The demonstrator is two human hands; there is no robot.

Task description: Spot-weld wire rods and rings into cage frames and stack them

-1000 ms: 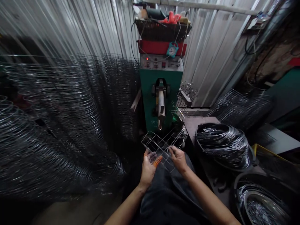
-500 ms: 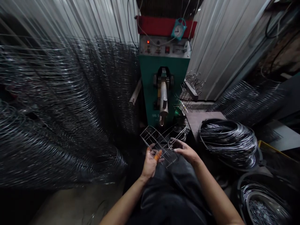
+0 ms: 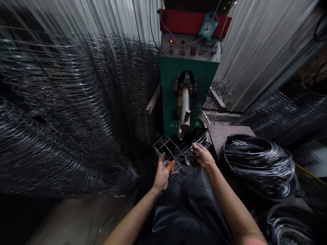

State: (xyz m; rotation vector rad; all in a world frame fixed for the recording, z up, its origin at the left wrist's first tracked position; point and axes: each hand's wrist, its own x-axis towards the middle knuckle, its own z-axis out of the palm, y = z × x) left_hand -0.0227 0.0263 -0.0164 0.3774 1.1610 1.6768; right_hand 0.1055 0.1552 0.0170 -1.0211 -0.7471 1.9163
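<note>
My left hand [image 3: 162, 173], with orange coverings on a thumb and finger, is closed on a wire frame [image 3: 168, 149] of thin crossed metal rods. The frame lies tilted over my lap, below the machine's arm. At its right side my right hand [image 3: 201, 156] has its fingers pinched round a thin wire piece [image 3: 188, 159] with a curved end. Just beyond both hands, the metal arm [image 3: 185, 112] of a green machine [image 3: 170, 85] points down toward me.
Tall stacks of wire rings [image 3: 87, 98] fill the left side. Coiled wire [image 3: 260, 160] lies in a round container at right, with another container [image 3: 270, 214] below. A small table [image 3: 217, 134] stands beside the machine. A blue clock [image 3: 208, 28] hangs above.
My view has shifted, so the machine appears farther right. The fingers of my right hand have curled in more round the wire piece. My left hand still holds the frame.
</note>
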